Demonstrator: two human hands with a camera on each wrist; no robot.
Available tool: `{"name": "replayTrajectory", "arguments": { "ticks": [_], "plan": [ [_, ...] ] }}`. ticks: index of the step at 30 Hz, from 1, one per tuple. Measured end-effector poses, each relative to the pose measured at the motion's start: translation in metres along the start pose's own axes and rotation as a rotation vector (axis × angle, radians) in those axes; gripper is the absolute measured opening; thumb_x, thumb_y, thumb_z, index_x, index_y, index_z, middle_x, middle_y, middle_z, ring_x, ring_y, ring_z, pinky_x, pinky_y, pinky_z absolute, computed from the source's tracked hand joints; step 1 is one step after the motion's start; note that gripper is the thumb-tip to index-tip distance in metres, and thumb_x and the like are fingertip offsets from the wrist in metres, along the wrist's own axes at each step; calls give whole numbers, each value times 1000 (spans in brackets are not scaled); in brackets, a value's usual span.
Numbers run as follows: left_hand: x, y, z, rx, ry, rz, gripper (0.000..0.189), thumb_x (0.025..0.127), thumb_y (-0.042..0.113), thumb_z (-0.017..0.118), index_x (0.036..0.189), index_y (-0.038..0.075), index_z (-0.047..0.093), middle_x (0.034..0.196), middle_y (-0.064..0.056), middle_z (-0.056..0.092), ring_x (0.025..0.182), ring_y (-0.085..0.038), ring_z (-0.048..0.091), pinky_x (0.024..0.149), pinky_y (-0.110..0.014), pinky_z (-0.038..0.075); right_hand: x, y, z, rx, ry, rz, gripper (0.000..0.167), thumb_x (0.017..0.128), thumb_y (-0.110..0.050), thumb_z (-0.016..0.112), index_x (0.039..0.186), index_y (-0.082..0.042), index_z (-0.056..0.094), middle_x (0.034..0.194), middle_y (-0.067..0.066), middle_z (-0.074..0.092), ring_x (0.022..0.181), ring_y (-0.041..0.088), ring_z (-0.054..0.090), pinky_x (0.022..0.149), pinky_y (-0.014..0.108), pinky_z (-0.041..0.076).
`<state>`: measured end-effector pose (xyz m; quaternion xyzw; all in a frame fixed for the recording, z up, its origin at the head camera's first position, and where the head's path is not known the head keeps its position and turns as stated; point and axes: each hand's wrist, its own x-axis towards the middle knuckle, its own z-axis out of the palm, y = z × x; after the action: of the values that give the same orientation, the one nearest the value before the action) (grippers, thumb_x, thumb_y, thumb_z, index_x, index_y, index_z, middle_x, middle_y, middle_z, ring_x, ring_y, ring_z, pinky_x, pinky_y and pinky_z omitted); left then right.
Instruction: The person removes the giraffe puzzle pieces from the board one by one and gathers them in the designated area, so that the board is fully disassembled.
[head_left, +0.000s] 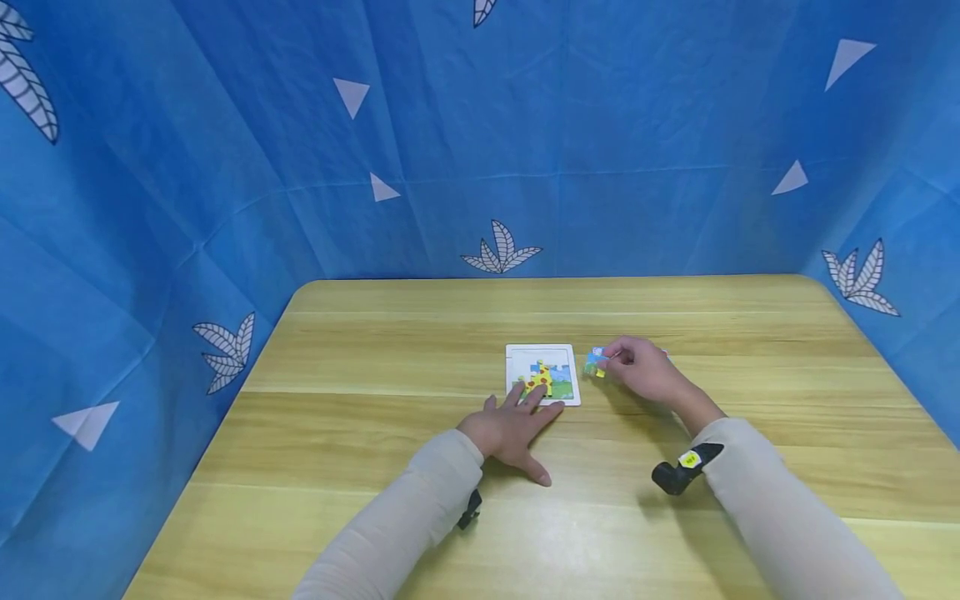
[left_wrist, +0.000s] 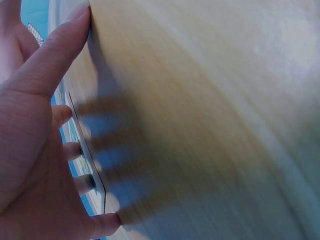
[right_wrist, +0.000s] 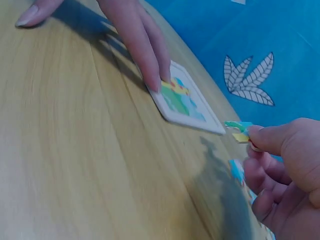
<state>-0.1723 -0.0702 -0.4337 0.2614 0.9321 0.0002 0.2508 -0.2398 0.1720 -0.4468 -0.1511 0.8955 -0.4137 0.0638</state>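
Note:
A white-framed jigsaw board (head_left: 513,360) lies on the table, with pieces forming a yellow giraffe (head_left: 542,379) over green and blue on part of it. My left hand (head_left: 513,433) is spread, its fingertips at the board's near edge and thumb out on the table. To the right of the board, my right hand (head_left: 647,371) pinches a puzzle piece (right_wrist: 241,137) in green, blue and yellow between thumb and fingers. In the right wrist view this piece is held above the tabletop. A blue loose piece (right_wrist: 236,171) lies below the right hand, with others partly hidden behind the fingers.
The wooden table (head_left: 360,433) has rounded far corners. A blue curtain (head_left: 450,125) with leaf and triangle prints hangs along its back and sides. Each wrist carries a black strapped camera, such as the one on the right wrist (head_left: 678,475).

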Motion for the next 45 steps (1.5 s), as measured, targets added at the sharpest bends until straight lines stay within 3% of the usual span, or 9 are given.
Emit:
{"name": "replayTrajectory", "arguments": {
  "ticks": [5, 13, 23, 45],
  "plan": [
    [0, -1, 0, -3, -1, 2, 106, 70, 67, 68, 151, 38, 7, 160, 1, -4, 146, -28, -5, 111, -58, 16, -5, 12, -2, 20, -33, 4, 20, 93, -15, 59, 102, 3, 61, 79, 11, 66, 65, 18, 62, 61, 29, 48],
    [0, -1, 0, -6, 5, 9, 107, 69, 68, 68, 151, 38, 7, 160, 1, -2, 146, -27, -3, 111, -57, 17, -6, 22, 0, -92, 26, -37, 11, 89, -10, 62, 95, 0, 65, 75, 4, 65, 68, 12, 56, 68, 30, 43],
    [0, -2, -1, -14, 5, 12, 106, 69, 67, 68, 151, 37, 8, 160, 1, -2, 146, -27, -3, 111, -58, 17, -3, 22, 3, -129, 28, -24, 13, 89, -10, 62, 97, 0, 64, 76, 4, 63, 69, 14, 52, 66, 31, 42],
    [2, -1, 0, -1, 1, 8, 106, 70, 68, 67, 151, 37, 8, 160, 1, -1, 146, -28, -3, 111, -58, 18, -1, 23, 5, -146, 52, -30, 15, 89, -8, 63, 100, 2, 63, 83, 8, 66, 77, 18, 59, 74, 37, 46]
  ]
}}
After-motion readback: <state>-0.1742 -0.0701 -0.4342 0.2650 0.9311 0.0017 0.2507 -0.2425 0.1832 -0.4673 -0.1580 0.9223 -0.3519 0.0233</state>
